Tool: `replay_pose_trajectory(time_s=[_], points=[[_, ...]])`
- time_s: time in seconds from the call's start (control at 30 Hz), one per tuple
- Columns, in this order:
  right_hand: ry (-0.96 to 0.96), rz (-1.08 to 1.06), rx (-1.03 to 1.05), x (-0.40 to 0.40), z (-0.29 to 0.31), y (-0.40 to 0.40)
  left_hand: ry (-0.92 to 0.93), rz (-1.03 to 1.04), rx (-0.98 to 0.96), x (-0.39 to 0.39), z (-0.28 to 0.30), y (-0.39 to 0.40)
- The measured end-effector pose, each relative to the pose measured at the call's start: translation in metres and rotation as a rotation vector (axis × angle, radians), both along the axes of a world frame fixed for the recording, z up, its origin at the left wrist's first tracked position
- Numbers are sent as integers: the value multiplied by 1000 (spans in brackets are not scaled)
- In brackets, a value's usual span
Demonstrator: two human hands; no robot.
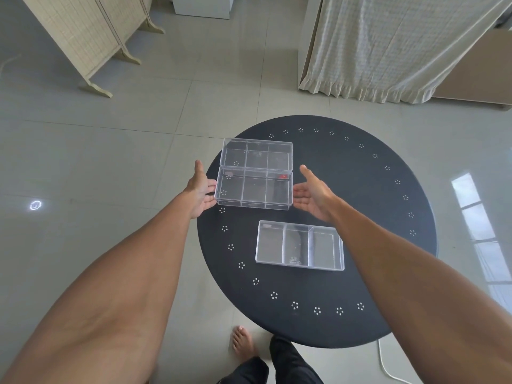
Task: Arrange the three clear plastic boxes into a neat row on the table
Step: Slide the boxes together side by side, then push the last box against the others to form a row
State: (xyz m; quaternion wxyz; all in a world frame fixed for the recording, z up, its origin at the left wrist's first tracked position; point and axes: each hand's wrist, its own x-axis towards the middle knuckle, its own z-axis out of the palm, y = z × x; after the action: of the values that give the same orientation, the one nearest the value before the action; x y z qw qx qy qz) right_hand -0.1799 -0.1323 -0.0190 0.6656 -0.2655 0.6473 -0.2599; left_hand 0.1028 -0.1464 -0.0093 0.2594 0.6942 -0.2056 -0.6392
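Observation:
Three clear plastic boxes with inner dividers lie on a round black table (374,206). The far box (256,153) and the middle box (253,189) sit edge to edge near the table's left rim. The near box (299,246) lies apart, closer to me and shifted right. My left hand (201,191) is spread at the middle box's left end, fingertips at or touching its wall. My right hand (311,194) is spread just off its right end with a small gap. Neither hand grips the box.
The table's left edge runs just beside the two far boxes. A folding screen (91,37) stands on the tiled floor at the back left, and a curtained frame (388,45) at the back right. My bare foot (242,342) and a white cable (386,364) are below the table.

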Motion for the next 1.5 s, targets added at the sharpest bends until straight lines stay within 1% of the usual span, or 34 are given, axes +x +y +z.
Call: replay_pose_trajectory(time_s=[0.2, 0.47, 0.6, 0.8, 0.87, 1.07, 1.2, 1.33, 1.5], points=[[13, -8, 10, 0, 0, -1, -20, -23, 2, 2, -1, -3], [95, -23, 0, -21, 6, 7, -122, -65, 32, 9, 4, 6], [189, -14, -23, -39, 10, 22, -153, -111, 64, 6, 9, 22], [392, -52, -37, -72, 13, 58, -89, -208, 105, -15, 10, 52], [418, -78, -17, -83, 9, 71, -62, -236, 121, -26, 7, 61], [343, -109, 94, -103, -7, 104, -19, -317, 179, -56, 0, 83], [198, -61, 168, -107, -10, 122, -8, -345, 195, -68, -4, 89], [43, -51, 167, -105, -11, 131, 16, -344, 199, -73, -5, 91], [-9, -61, 170, -102, -17, 127, 35, -326, 200, -67, -3, 92]])
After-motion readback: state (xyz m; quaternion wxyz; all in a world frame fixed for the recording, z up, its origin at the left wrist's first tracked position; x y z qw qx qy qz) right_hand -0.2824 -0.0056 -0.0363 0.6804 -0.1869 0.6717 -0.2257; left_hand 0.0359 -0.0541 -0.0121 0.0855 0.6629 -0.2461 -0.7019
